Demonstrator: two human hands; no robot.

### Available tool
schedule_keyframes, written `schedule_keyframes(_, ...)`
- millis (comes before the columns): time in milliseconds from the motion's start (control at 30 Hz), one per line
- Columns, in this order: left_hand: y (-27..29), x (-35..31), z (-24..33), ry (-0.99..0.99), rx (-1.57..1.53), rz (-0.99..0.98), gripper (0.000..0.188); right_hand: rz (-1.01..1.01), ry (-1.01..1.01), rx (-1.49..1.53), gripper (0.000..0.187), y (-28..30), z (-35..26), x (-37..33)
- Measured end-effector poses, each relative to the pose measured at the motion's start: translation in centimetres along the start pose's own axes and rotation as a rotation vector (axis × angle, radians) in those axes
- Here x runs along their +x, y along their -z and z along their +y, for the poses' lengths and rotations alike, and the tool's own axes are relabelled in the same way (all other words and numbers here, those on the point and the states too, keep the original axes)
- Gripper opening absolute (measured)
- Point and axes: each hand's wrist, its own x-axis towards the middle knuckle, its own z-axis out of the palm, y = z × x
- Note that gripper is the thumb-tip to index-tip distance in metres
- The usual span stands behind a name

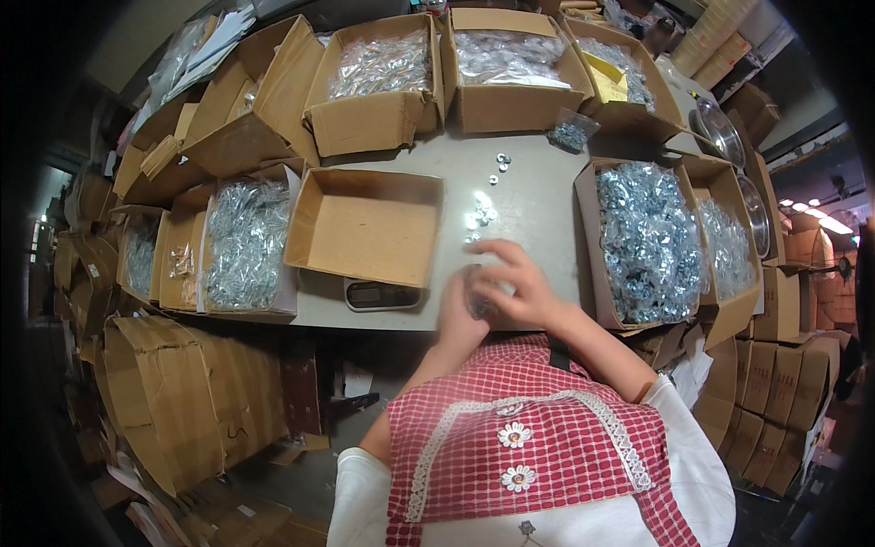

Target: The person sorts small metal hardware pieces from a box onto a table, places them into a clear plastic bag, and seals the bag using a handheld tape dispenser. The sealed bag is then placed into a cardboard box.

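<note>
My two hands meet at the near edge of the grey table. My left hand, smeared by motion, is closed around a small dark, shiny item that I cannot make out. Over it bends my right hand, its fingertips drawn in against the item; whether they pinch a small part is hidden. Just beyond the fingers lies a loose cluster of small shiny metal rings, perhaps nuts or washers. A few more metal rings are scattered farther back.
Left of my hands, an empty cardboard box rests partly over a dark scale-like device. A box of metal parts stands right, a box of small clear bags left. More filled boxes line the back, near a small bag of parts.
</note>
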Motion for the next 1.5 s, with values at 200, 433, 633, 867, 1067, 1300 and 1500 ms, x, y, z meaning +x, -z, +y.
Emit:
schedule_keyframes(200, 0.2, 0.7, -2.0, -0.090, 0.168, 0.042, 0.071, 0.177, -0.373, -0.364, 0.036, -0.8, 8.4, 3.8)
schedule_keyframes(433, 0.0, 0.7, -2.4, -0.108, 0.253, 0.052, 0.070, -0.037, -0.427, -0.448, 0.033, -1.1, 10.7, 3.7)
schedule_keyframes(633, -0.1, 0.6, -2.2, -0.083, 0.248, 0.075, 0.069, -0.067, -0.355, -0.425, 0.023, 0.1, 9.3, 1.7)
schedule_keyframes(867, -0.3, 0.3, -1.6, -0.081, 0.277, 0.102, 0.073, -0.036, -0.188, -0.085, 0.023, 3.2, 1.7, 0.3)
schedule_keyframes(1067, -0.5, 0.4, -1.6, -0.075, 0.300, 0.092, 0.072, -0.208, -0.150, -0.074, 0.026, 4.7, -2.2, -0.7)
schedule_keyframes(1300, -0.6, 0.3, -1.3, -0.117, 0.333, 0.092, 0.071, -0.190, -0.177, -0.113, 0.026, 4.3, -2.2, -1.2)
schedule_keyframes(1500, -0.7, 0.2, -1.6, -0.187, 0.352, 0.113, 0.071, -0.247, -0.223, -0.079, 0.025, 4.7, -2.5, -1.6)
